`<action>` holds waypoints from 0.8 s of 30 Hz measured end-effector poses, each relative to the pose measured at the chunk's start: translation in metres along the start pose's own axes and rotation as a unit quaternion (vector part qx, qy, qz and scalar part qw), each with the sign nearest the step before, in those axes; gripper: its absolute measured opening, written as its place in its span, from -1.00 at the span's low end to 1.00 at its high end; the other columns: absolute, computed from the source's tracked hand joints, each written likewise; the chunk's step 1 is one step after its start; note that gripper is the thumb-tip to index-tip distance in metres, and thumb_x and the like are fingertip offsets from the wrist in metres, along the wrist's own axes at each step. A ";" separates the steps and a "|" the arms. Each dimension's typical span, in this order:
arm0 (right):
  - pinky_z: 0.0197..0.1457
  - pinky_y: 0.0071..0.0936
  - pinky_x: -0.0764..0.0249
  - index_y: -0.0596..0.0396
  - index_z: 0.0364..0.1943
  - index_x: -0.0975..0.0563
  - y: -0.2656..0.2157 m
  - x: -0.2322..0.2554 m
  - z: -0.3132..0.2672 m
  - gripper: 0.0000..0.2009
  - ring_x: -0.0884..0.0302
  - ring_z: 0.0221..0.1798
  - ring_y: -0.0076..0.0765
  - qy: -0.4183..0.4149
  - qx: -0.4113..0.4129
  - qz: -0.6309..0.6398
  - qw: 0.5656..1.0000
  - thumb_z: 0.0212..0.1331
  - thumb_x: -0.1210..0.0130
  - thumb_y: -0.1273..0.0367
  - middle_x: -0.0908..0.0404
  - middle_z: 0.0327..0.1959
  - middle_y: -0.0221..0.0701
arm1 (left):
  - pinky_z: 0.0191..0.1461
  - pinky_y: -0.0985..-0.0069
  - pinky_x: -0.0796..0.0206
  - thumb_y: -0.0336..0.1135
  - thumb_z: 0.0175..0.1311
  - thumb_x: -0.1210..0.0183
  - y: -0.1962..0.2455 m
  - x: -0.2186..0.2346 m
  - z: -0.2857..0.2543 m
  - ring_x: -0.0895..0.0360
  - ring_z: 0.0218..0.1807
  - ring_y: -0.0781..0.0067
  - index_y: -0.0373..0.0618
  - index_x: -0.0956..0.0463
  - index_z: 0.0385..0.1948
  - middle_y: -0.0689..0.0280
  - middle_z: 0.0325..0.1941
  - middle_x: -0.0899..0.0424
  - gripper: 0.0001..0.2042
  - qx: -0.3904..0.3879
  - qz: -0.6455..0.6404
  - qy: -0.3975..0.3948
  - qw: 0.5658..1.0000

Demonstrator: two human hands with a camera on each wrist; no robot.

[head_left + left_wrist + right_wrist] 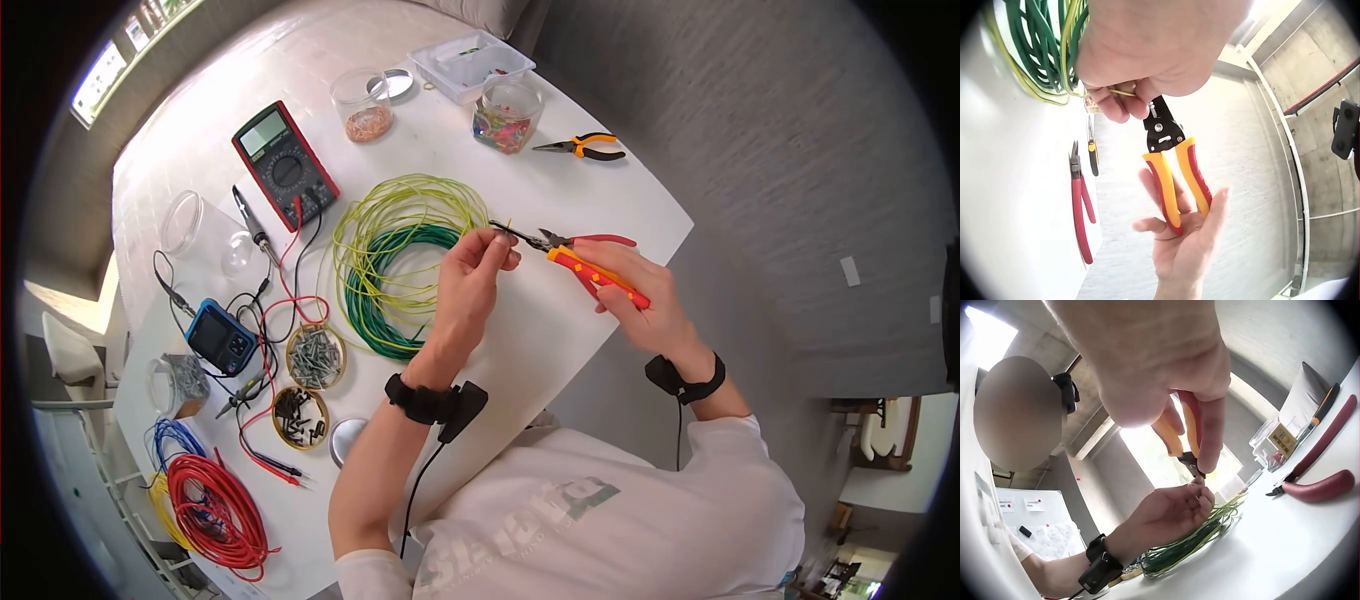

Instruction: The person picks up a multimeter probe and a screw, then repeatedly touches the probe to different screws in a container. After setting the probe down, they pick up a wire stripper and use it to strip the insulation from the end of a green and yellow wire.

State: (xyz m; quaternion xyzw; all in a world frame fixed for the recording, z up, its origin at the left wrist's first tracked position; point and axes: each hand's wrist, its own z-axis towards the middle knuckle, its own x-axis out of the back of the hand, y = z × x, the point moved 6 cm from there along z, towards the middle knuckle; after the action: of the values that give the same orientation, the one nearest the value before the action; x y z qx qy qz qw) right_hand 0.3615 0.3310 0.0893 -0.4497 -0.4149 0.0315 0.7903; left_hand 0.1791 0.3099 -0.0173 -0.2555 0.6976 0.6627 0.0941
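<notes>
My left hand (pixel 472 280) pinches a thin yellow-green wire (pixel 1124 93) between thumb and fingers, beside the black head of the wire strippers. The strippers (pixel 1161 134) have yellow and red handles, which lie in my right hand (pixel 640 295), its fingers round them; the handles stand apart in the left wrist view. The stripper head is right at the left fingertips; whether the wire lies between its blades, I cannot tell. Coils of yellow-green wire (pixel 412 200) and green wire (pixel 375 325) lie on the table behind the left hand. Red-handled cutters (pixel 1079 200) lie on the table close by.
Orange-and-black pliers (pixel 582 148) lie near the far right table edge. A tub of colourful pieces (pixel 507 128), a white tray (pixel 470 65), a multimeter (pixel 285 165), a small blue-framed device (pixel 221 337), dishes of screws (pixel 316 357) and a red wire coil (pixel 215 515) stand about the table (pixel 540 385).
</notes>
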 end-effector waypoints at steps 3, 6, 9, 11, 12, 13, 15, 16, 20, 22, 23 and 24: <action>0.21 -0.33 -0.41 0.16 0.11 -0.50 0.011 0.001 0.001 -0.65 -0.51 0.14 -0.10 -0.054 -0.028 -0.003 0.998 0.24 -0.04 0.39 -0.52 0.14 -0.18 | -0.03 0.65 -0.23 -0.31 0.38 -0.08 -0.002 0.001 0.001 -0.45 -0.23 0.66 -0.16 -0.50 -0.29 0.44 -0.38 -0.55 -0.87 0.003 -0.001 0.000 1.000; 0.26 -0.34 -0.36 0.15 0.17 -0.44 0.012 0.002 0.004 -0.60 -0.45 0.21 -0.11 -0.096 -0.033 -0.011 0.995 0.23 -0.02 0.41 -0.48 0.18 -0.17 | -0.02 0.64 -0.23 -0.31 0.38 -0.08 -0.003 0.002 -0.001 -0.45 -0.22 0.65 -0.17 -0.50 -0.28 0.44 -0.39 -0.56 -0.87 0.003 -0.003 0.002 1.000; 0.27 -0.35 -0.32 0.14 0.25 -0.36 0.015 0.002 0.007 -0.53 -0.39 0.24 -0.12 -0.136 -0.015 -0.036 0.990 0.21 -0.01 0.43 -0.44 0.21 -0.14 | -0.02 0.63 -0.23 -0.31 0.38 -0.08 -0.003 0.000 0.000 -0.45 -0.22 0.64 -0.18 -0.51 -0.27 0.44 -0.39 -0.55 -0.86 0.003 -0.008 -0.011 1.000; 0.26 -0.35 -0.32 0.14 0.28 -0.32 0.014 0.005 0.012 -0.49 -0.38 0.23 -0.12 -0.148 0.008 -0.059 0.987 0.19 -0.01 0.44 -0.43 0.20 -0.13 | -0.01 0.63 -0.22 -0.31 0.38 -0.08 -0.002 -0.004 -0.002 -0.44 -0.22 0.64 -0.18 -0.51 -0.25 0.44 -0.39 -0.55 -0.86 0.007 0.003 -0.023 1.000; 0.21 -0.34 -0.34 0.15 0.27 -0.33 0.016 0.005 0.017 -0.48 -0.41 0.16 -0.11 -0.169 -0.042 -0.066 0.982 0.15 -0.04 0.44 -0.45 0.13 -0.13 | -0.01 0.63 -0.22 -0.31 0.38 -0.08 0.000 -0.005 -0.002 -0.44 -0.22 0.64 -0.18 -0.51 -0.25 0.44 -0.39 -0.55 -0.86 0.008 0.004 -0.025 1.000; 0.17 -0.32 -0.36 0.17 0.25 -0.34 0.021 0.005 0.022 -0.47 -0.43 0.09 -0.10 -0.190 -0.092 -0.072 0.975 0.11 -0.06 0.45 -0.47 0.05 -0.14 | -0.01 0.63 -0.22 -0.31 0.38 -0.08 0.001 -0.007 -0.003 -0.44 -0.22 0.64 -0.18 -0.52 -0.24 0.44 -0.38 -0.55 -0.86 0.008 0.009 -0.032 0.999; 0.10 -0.32 -0.36 0.16 0.18 -0.39 0.038 0.002 0.033 -0.50 -0.43 0.01 -0.12 -0.164 -0.049 -0.145 0.974 0.05 -0.11 0.45 -0.48 -0.05 -0.18 | -0.02 0.63 -0.22 -0.31 0.38 -0.08 0.000 -0.010 -0.005 -0.43 -0.22 0.64 -0.18 -0.52 -0.24 0.44 -0.38 -0.55 -0.86 0.011 0.015 -0.043 0.999; 0.04 -0.31 -0.37 0.16 0.10 -0.43 0.042 0.001 0.038 -0.52 -0.43 -0.07 -0.14 -0.140 -0.003 -0.218 0.966 -0.01 -0.16 0.46 -0.48 -0.16 -0.23 | -0.02 0.63 -0.22 -0.31 0.38 -0.08 0.001 -0.010 -0.005 -0.43 -0.21 0.65 -0.18 -0.52 -0.24 0.43 -0.37 -0.55 -0.86 0.010 0.013 -0.040 0.999; -0.04 -0.34 -0.37 0.11 -0.09 -0.48 0.042 -0.007 0.058 -0.61 -0.42 -0.13 -0.19 -0.083 0.082 -0.324 0.939 -0.11 -0.23 0.48 -0.46 -0.24 -0.31 | -0.02 0.64 -0.21 -0.31 0.37 -0.08 0.001 -0.009 -0.006 -0.41 -0.20 0.65 -0.18 -0.52 -0.24 0.44 -0.35 -0.54 -0.86 0.013 0.014 -0.045 0.999; -0.07 -0.38 -0.36 0.06 -0.19 -0.48 0.043 -0.010 0.064 -0.64 -0.42 -0.15 -0.23 -0.038 0.146 -0.375 0.915 -0.18 -0.29 0.47 -0.45 -0.25 -0.34 | -0.03 0.64 -0.20 -0.31 0.38 -0.07 0.002 -0.008 -0.005 -0.41 -0.20 0.65 -0.17 -0.52 -0.24 0.44 -0.36 -0.54 -0.86 0.008 0.014 -0.049 0.999; -0.07 -0.38 -0.36 0.06 -0.19 -0.48 0.044 -0.009 0.066 -0.64 -0.42 -0.15 -0.23 -0.037 0.146 -0.374 0.915 -0.18 -0.29 0.47 -0.45 -0.25 -0.34 | -0.03 0.65 -0.20 -0.31 0.38 -0.06 0.002 -0.007 -0.005 -0.40 -0.21 0.65 -0.17 -0.51 -0.23 0.44 -0.36 -0.53 -0.86 0.005 0.011 -0.051 0.999; -0.09 -0.38 -0.37 0.07 -0.21 -0.49 0.043 -0.007 0.067 -0.64 -0.43 -0.16 -0.24 -0.024 0.161 -0.381 0.910 -0.20 -0.30 0.47 -0.45 -0.26 -0.34 | -0.03 0.65 -0.20 -0.31 0.38 -0.06 0.003 -0.007 -0.005 -0.40 -0.21 0.65 -0.17 -0.51 -0.23 0.44 -0.36 -0.53 -0.86 0.004 0.013 -0.052 0.999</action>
State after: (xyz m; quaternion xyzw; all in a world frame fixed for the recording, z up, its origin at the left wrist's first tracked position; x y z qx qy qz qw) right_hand 0.3247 0.3992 0.0701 -0.1237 -0.5628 -0.1950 0.7937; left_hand 0.1847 0.3066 -0.0110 -0.2117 0.6978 0.6731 0.1229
